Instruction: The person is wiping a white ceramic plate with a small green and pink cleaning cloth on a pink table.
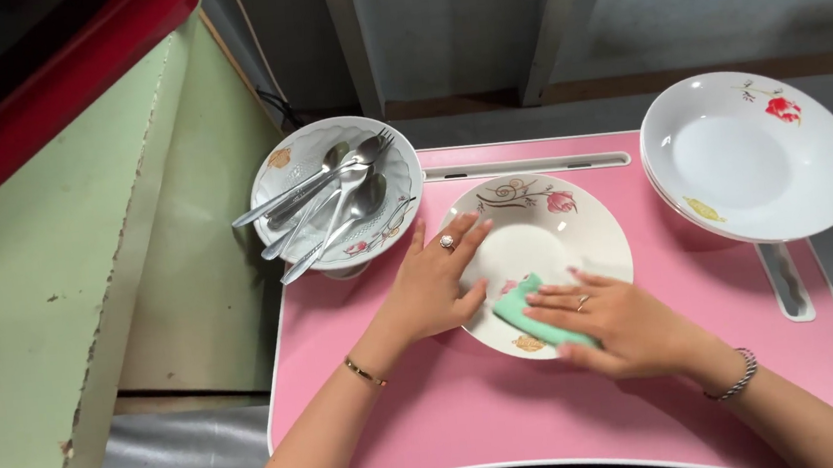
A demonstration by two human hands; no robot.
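Hands (431,288) (620,322) on flat plate (577,235), green cloth (515,308) lengthwise toward lower right.

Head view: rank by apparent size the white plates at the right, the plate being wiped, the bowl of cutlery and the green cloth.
1. White plates at the table's right edge, a stack, largest.
2. Plate being wiped and bowl of cutlery: look much alike, and hands cover part of the plate, so unranked.
3. Green cloth under the right hand, smallest.
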